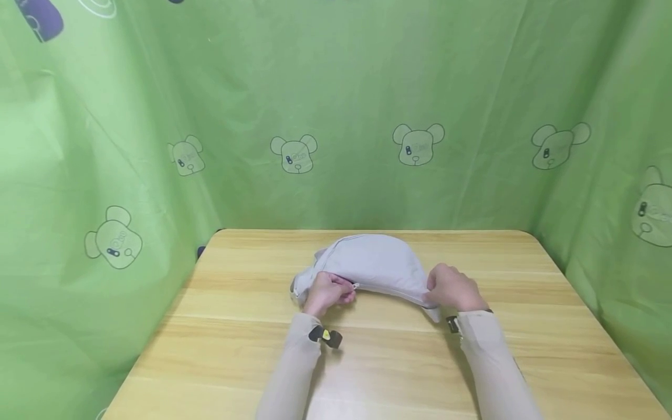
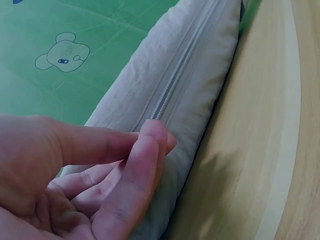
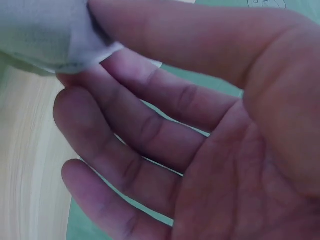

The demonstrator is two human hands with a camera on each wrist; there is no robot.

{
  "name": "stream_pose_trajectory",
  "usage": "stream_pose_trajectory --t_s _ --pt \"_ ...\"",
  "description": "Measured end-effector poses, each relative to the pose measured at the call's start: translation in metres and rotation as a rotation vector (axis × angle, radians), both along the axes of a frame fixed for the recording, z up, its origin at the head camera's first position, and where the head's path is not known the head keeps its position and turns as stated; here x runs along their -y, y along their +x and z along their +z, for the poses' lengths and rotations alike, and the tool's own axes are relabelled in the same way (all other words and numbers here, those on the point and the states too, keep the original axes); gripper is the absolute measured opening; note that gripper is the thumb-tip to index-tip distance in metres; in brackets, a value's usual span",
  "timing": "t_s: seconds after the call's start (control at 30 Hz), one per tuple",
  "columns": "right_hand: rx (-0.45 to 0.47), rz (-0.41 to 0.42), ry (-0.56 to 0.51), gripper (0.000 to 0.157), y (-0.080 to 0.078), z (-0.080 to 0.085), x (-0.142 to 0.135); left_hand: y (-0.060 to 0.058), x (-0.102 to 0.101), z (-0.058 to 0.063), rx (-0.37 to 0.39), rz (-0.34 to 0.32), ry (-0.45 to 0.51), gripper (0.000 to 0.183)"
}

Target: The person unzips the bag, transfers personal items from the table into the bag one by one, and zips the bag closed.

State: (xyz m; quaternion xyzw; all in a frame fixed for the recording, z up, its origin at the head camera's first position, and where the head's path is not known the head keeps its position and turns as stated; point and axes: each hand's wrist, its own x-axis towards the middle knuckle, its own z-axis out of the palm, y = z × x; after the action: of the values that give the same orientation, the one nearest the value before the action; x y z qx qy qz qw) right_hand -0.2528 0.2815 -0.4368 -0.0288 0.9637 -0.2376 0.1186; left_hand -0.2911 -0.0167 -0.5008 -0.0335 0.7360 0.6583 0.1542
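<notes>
A light grey, crescent-shaped zippered bag [image 1: 375, 262] lies on the wooden table with its curved zipper edge toward me. My left hand [image 1: 329, 291] is at the left part of that edge, thumb and fingertips pinching the zipper pull [image 1: 356, 286]. In the left wrist view the zipper teeth [image 2: 182, 62] run away from the fingertips with both sides joined, and the fingers mostly hide the pull. At the bag's right end, my right hand [image 1: 455, 287] pinches the fabric between thumb and forefinger. The right wrist view shows the grey corner [image 3: 50, 35] there, the other fingers loosely bent below.
The wood-grain table [image 1: 378, 361] reaches back to a green curtain [image 1: 357, 87] printed with bear heads, which encloses the back and both sides. Bunched grey fabric [image 1: 301, 283] sits at the bag's left end. Dark straps circle both wrists.
</notes>
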Motion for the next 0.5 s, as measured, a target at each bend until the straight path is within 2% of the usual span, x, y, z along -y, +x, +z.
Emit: stream_pose_trajectory --t_s 0.27,0.5 --pt "-0.023 0.006 0.027 0.017 -0.0015 -0.0017 0.0003 -0.0018 0.0008 -0.0013 0.011 -0.005 0.01 0.009" --pt "-0.008 0.001 0.013 0.017 -0.0027 -0.0038 -0.0014 -0.001 0.0027 -0.0009 0.015 -0.019 0.003 0.01"
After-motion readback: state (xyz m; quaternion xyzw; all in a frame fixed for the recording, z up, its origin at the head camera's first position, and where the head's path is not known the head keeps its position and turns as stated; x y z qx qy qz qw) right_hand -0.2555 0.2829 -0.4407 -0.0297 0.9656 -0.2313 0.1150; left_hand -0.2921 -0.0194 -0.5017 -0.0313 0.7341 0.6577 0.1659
